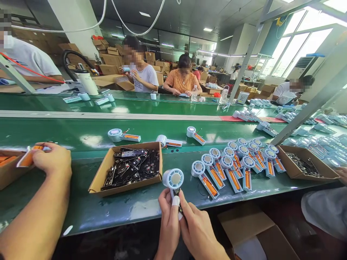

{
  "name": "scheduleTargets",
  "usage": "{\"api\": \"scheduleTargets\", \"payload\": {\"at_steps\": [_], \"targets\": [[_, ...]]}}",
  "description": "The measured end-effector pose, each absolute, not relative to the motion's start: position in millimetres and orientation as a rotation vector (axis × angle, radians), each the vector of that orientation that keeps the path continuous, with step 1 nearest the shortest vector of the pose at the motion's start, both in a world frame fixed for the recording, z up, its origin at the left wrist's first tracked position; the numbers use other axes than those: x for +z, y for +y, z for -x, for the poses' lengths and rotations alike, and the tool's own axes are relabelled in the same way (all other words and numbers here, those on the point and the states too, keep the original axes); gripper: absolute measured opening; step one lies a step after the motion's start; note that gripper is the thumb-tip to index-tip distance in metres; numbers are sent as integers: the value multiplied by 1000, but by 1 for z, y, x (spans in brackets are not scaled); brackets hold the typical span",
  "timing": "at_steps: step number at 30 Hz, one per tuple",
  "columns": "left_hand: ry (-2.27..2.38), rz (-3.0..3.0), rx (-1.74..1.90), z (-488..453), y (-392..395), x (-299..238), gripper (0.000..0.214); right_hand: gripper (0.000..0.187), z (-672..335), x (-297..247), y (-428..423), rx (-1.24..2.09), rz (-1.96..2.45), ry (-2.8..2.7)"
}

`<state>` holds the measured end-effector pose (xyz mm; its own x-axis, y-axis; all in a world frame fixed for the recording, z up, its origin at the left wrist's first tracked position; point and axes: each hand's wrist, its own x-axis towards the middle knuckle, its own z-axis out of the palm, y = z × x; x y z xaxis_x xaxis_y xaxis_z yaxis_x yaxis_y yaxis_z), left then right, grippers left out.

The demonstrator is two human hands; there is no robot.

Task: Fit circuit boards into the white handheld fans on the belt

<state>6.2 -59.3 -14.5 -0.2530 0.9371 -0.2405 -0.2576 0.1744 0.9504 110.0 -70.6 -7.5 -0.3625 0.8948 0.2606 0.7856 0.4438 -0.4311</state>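
In front of me, at the near edge of the bench, I hold a light-blue handheld fan [175, 178] with its round head up. My left hand [168, 220] is closed around its handle, with a white-covered thumb on the front. A black circuit board [176, 193] lies along the handle. Closed on the board's lower part from the right is my right hand [197, 225]; its fingertips partly hide the board and handle. Just left of the fan stands a cardboard tray [126, 188] full of loose black circuit boards [132, 164].
Several fans with orange batteries [208, 184] lie grouped to the right, beside another board tray [306, 174]. A few fans [115, 135] lie on the green belt [89, 124]. A co-worker's hand [54, 157] at left grips an orange piece over a box. Other people sit opposite.
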Motion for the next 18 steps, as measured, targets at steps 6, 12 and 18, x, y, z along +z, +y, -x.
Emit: {"api": "scheduleTargets", "payload": {"at_steps": [6, 12, 18], "targets": [[1340, -670, 1333, -6, -53, -15, 48, 77, -107, 1, -69, 184, 1573, -2481], [1421, -1062, 1155, 13, -43, -14, 36, 73, -96, -14, -59, 113, 1629, -2351], [2014, -1899, 771, 93, 9, 31, 32, 65, -98, -6, -32, 78, 1764, -2462]]}}
